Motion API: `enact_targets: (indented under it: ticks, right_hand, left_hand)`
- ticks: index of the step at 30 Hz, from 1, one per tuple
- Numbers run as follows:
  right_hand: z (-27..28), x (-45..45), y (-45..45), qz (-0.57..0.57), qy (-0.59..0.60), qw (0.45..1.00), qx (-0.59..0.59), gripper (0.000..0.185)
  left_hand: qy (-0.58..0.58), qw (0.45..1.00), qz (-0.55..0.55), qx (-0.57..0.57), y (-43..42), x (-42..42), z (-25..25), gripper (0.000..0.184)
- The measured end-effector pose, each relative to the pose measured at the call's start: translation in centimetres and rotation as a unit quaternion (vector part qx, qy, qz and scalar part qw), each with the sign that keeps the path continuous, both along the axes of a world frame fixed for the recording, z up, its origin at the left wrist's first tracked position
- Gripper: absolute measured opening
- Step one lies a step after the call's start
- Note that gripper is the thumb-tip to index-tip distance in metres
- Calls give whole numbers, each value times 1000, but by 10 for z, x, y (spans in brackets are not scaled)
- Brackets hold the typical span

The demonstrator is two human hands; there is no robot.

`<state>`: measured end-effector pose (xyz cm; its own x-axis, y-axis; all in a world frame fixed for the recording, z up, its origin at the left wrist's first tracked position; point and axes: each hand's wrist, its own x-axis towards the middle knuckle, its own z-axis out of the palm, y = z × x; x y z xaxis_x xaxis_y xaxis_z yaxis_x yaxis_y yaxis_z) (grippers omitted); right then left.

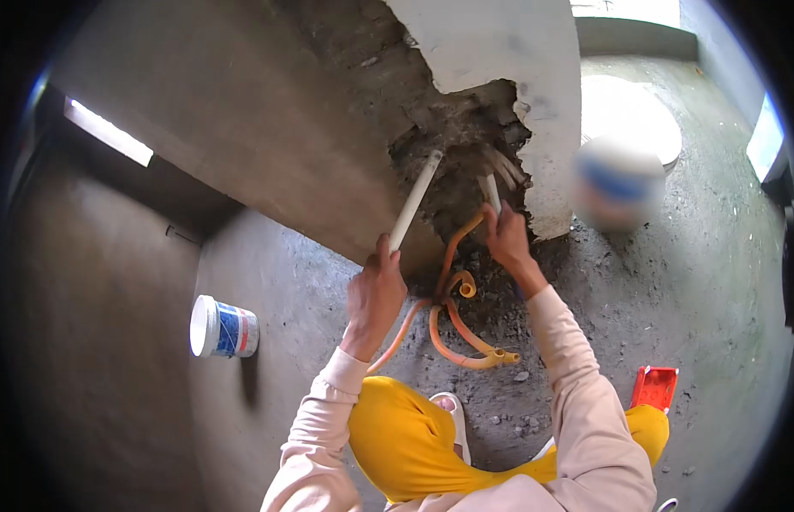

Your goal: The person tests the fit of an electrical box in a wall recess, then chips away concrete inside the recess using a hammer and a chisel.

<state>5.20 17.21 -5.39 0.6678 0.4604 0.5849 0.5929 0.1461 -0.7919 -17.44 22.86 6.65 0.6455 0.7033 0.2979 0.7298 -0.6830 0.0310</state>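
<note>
My left hand (377,293) is closed around the lower end of a long white pipe (416,200). The pipe's upper end reaches into a rough broken hole (465,128) in the wall. My right hand (510,239) is closed on a shorter white rod (491,193), whose far end meets a blurred grey-brown shape in the hole, too unclear to name. An orange flexible conduit (451,256) curves up beside my right hand; whether the fingers touch it I cannot tell. More orange conduits (457,354) with open ends curl out of the rubble below.
A white bucket with a blue label (235,331) stands at the left. A blurred, blue-banded bucket-like object (619,183) is at the right, before a bright white round shape (631,115). A red plastic piece (654,388) lies by my knee. Rubble (521,422) covers the floor near my feet.
</note>
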Motion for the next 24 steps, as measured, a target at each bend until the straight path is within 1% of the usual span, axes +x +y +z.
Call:
enact_targets:
  ticks: [1, 2, 3, 4, 5, 7, 8, 9, 11, 12, 13, 14, 15, 16, 17, 18, 19, 21, 22, 23, 24]
  right_hand:
    - [1, 9, 1, 35, 67, 994, -81, 41]
    - [6, 9, -3, 40, 94, 994, -45, 41]
    - [4, 3, -8, 42, 100, 993, -51, 41]
    - [5, 1, -9, 39, 96, 995, -10, 41]
    - [6, 0, -11, 36, 90, 995, 32, 41]
    - [8, 5, -16, 38, 77, 996, 20, 41]
    - [8, 4, -16, 44, 71, 996, 3, 40]
    - [14, 1, -20, 43, 76, 996, 3, 40]
    - [29, -5, -32, 50, 86, 995, 2, 38]
    - [44, -10, -40, 50, 91, 995, 5, 38]
    - [62, -20, -50, 107, 233, 966, 36, 34]
    - [78, -31, -59, 161, 371, 912, 66, 29]
    - [93, -42, -66, 159, 379, 909, 68, 29]
    - [108, -53, -73, 196, 441, 858, 180, 27]
    - [114, -65, -76, 224, 492, 789, 290, 25]
    - [113, -75, -75, 219, 507, 768, 323, 30]
    - [113, -86, -68, 213, 509, 766, 329, 30]
    - [107, -111, -48, 133, 510, 741, 415, 36]
    - [93, -118, -35, 107, 503, 753, 410, 42]
    - [81, -122, -29, 106, 506, 750, 413, 42]
    - [72, -124, -25, 117, 525, 750, 384, 42]
  left_hand:
    - [-2, 1000, 3, 13, 9, 1, -3, 38]
    - [-4, 1000, 2, 16, 26, -5, -13, 38]
    - [50, 997, -7, 63, 42, -22, -28, 38]
    - [99, 989, -16, 111, 49, -32, -38, 38]
    - [99, 989, -14, 109, 46, -37, -40, 38]
    - [127, 992, 26, 3, 47, -33, -38, 41]
    - [93, 994, 10, -56, 33, -28, -22, 41]
    - [98, 994, 9, -55, 28, -29, -21, 41]
    - [-27, 996, -71, -43, 23, -33, -18, 40]
    - [-38, 994, -82, -56, 21, -33, -12, 40]
    - [-33, 995, -82, -55, 19, -32, -7, 40]
    - [-25, 994, -90, -54, 15, -31, -3, 39]
    - [-15, 994, -99, -53, 15, -31, 0, 39]
    - [-5, 993, -102, -54, 15, -32, 0, 39]
    - [-11, 992, -117, -47, 15, -33, 1, 38]
    - [-20, 990, -133, -39, 15, -31, 2, 38]
    - [-14, 989, -140, -38, 15, -29, 5, 38]
    - [0, 992, -114, -47, 16, -25, 14, 38]
    - [5, 992, -116, -45, 16, -24, 17, 38]
    - [15, 992, -115, -49, 16, -22, 20, 38]
    - [26, 992, -114, -54, 15, -20, 23, 38]
